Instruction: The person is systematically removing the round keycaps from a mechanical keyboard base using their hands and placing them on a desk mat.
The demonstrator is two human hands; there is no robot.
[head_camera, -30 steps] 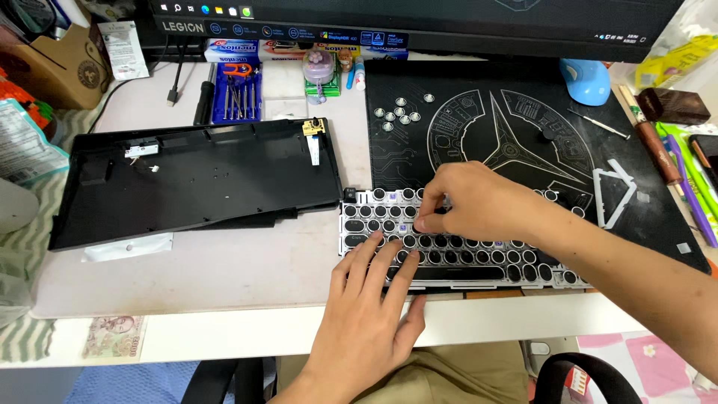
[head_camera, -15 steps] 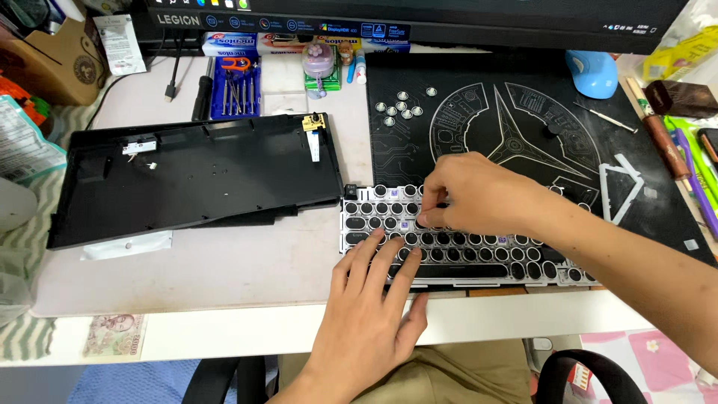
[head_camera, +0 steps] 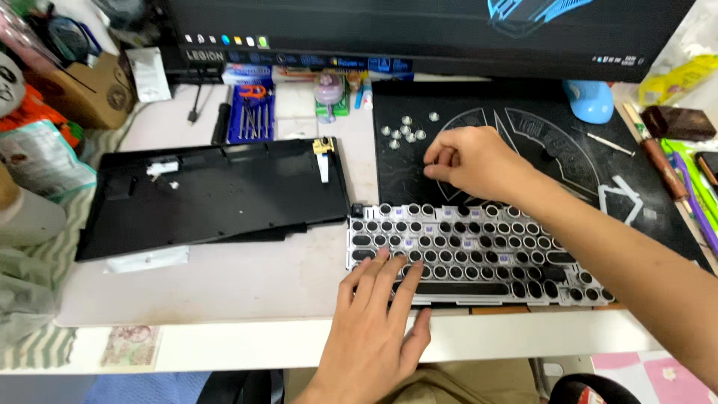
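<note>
The keyboard (head_camera: pixel 479 254) is showing a silver-white frame dotted with round black keys ringed in silver. The loose keycaps (head_camera: pixel 404 131) are looking silvery against the black mat (head_camera: pixel 523 150), which is bearing a pale grey line pattern. The flat case (head_camera: pixel 217 194) at the left is lying black on the off-white worktop (head_camera: pixel 247 280). The far screwdriver set (head_camera: pixel 253 112) is showing blue, and the round thing (head_camera: pixel 591 101) at the far right is looking light blue.

Pale desk (head_camera: pixel 247 288) (cluttered along its back edge), dark monitor (head_camera: pixel 419 30) behind, pink patterned floor (head_camera: pixel 658 374) below
</note>
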